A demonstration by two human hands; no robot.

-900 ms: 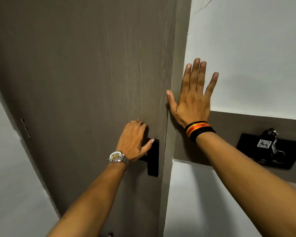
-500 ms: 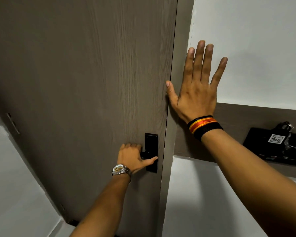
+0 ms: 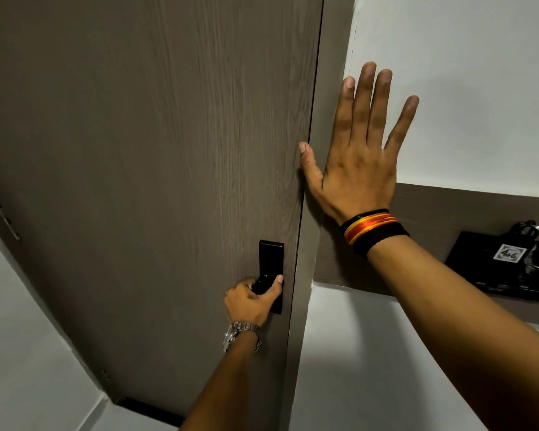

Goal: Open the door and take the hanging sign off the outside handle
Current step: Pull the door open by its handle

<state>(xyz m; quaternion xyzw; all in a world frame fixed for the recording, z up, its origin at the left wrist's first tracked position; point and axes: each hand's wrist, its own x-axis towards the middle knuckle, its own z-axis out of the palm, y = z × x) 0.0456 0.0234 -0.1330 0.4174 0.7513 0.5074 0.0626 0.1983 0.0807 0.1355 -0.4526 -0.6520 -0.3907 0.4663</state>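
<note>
A brown wood-grain door [image 3: 156, 150] fills the left and middle of the view and sits shut in its frame [image 3: 327, 126]. My left hand [image 3: 251, 301] is wrapped around the black lever handle [image 3: 265, 283] on its black plate [image 3: 272, 256] near the door's right edge; the lever is pushed down. My right hand [image 3: 360, 164] lies flat with fingers spread against the frame and the white wall, thumb at the door's edge. The hanging sign is hidden on the door's other side.
A black card holder [image 3: 492, 269] with a tag marked 406 and keys sits on a brown wall band at the right. White wall [image 3: 464, 73] spreads above and below it. Door hinges [image 3: 7, 219] show at the left.
My left hand has slid down the door with the handle, pressing the lever lower. My right hand stayed flat on the frame. The view tilted, showing more of the door's lower part.
</note>
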